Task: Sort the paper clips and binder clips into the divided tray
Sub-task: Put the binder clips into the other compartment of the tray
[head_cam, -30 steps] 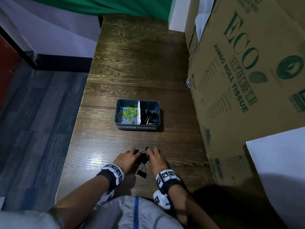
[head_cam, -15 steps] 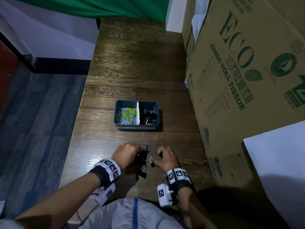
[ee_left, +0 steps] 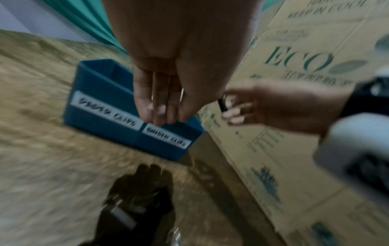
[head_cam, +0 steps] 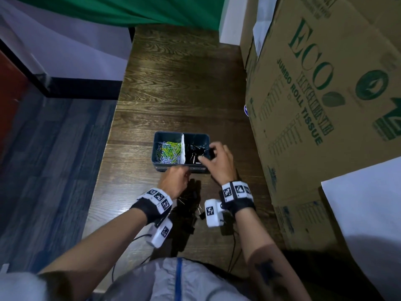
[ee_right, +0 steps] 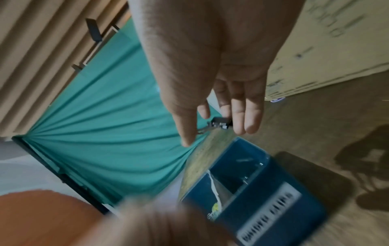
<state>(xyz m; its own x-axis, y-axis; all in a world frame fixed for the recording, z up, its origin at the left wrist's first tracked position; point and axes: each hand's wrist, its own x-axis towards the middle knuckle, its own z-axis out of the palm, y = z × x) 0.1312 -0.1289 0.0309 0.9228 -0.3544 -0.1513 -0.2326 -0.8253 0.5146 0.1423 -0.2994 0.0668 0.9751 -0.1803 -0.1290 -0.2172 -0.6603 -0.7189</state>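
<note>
A blue divided tray (head_cam: 159,168) sits mid-table, with coloured paper clips (head_cam: 168,151) in its left half and black binder clips (head_cam: 194,154) in its right half. My right hand (head_cam: 209,155) hovers over the right half and pinches a black binder clip (ee_right: 221,124) between thumb and fingers. My left hand (head_cam: 176,180) is just in front of the tray's labelled front wall (ee_left: 105,114). Its fingers (ee_left: 162,113) are curled, with thin silver wire (ee_left: 182,95) showing between them. A dark pile of binder clips (head_cam: 188,205) lies on the table between my wrists.
A large cardboard box (head_cam: 314,94) walls off the table's right side close to the tray. The wooden table (head_cam: 173,83) runs forward to a green cloth (head_cam: 130,9). Its left edge drops to the floor (head_cam: 54,159). A white sheet (head_cam: 368,213) lies at the near right.
My right hand has left the pile and carried a binder clip forward over the tray's right half. My left hand has moved forward to the tray's front wall.
</note>
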